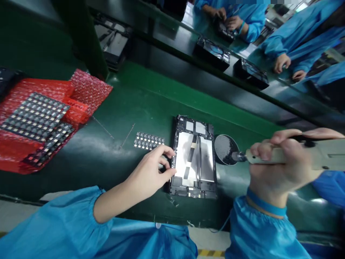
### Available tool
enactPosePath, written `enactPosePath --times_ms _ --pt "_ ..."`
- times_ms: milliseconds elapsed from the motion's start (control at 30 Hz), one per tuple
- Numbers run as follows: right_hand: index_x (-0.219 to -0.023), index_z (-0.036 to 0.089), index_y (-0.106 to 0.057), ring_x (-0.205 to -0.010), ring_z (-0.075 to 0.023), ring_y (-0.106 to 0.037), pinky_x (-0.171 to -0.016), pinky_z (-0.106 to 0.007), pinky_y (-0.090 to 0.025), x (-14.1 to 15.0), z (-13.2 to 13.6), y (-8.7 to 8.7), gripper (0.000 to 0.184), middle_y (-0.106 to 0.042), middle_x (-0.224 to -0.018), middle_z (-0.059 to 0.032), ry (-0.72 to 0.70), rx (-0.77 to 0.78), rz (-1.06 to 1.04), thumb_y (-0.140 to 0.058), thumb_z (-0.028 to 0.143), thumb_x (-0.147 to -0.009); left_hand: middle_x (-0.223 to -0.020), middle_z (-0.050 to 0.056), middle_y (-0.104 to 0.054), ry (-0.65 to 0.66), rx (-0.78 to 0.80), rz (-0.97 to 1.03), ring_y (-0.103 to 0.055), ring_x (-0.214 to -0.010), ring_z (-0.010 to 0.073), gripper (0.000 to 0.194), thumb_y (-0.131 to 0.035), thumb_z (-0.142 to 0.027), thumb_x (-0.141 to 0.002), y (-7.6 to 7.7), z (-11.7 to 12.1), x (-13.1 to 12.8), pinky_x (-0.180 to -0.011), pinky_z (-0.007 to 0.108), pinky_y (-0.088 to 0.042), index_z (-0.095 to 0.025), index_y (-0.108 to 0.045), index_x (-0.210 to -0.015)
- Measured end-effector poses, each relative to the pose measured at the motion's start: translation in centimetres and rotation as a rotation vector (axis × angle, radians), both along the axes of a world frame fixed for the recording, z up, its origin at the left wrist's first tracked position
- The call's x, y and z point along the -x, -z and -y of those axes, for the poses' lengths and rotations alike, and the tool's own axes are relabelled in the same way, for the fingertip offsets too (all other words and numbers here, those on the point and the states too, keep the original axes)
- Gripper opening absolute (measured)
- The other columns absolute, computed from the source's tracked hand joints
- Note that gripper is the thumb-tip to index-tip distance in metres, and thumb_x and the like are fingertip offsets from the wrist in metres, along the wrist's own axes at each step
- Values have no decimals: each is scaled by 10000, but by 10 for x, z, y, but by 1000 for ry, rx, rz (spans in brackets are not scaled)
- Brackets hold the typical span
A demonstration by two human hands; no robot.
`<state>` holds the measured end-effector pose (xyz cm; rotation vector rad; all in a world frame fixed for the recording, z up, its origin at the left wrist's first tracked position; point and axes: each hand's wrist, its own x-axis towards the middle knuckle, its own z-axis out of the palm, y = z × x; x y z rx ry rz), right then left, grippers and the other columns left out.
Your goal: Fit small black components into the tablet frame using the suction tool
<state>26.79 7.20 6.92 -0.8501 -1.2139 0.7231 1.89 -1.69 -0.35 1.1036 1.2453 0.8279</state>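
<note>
From the head camera, the tablet frame (194, 158) lies flat on the green table (167, 97), near the middle of the view. My left hand (148, 171) sits at the frame's left edge with its fingers (168, 153) curled against it; I can't tell whether it's truly gripping. My right hand (280, 162) is clenched around an electric screwdriver (304, 153), its tip just at the edge of a round mesh disc (225, 149) at 3 o'clock from the frame. A patch of small square parts (148, 140) sits at 9 o'clock, with red bubble wrap (35, 108) holding more beyond it. A co-worker's hands (233, 22) show at 1 o'clock.
</note>
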Motion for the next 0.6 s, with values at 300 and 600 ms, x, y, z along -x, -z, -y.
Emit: enactPosePath --times_ms 300,600 --pt "-1032 253 -492 -383 -32 -408 -351 -171 -354 -22 -18 41 309 -628 -780 80 134 -113 8 -704 160 -827 -982 36 -697 -49 184 -168 -752 -717 213 450 -775 -550 -841 -6 5 8 -605 297 -622 -259 -616 -1146" --pt "-1066 252 -517 -406 -22 -473 -372 -156 -383 -29 -28 60 289 -645 -816 71 89 -120 -18 -727 181 -881 -1047 74 -717 -53 241 -229 -794 -873 293 723 -827 -709 -744 9 9 17 -627 289 -639 -275 -587 -1270"
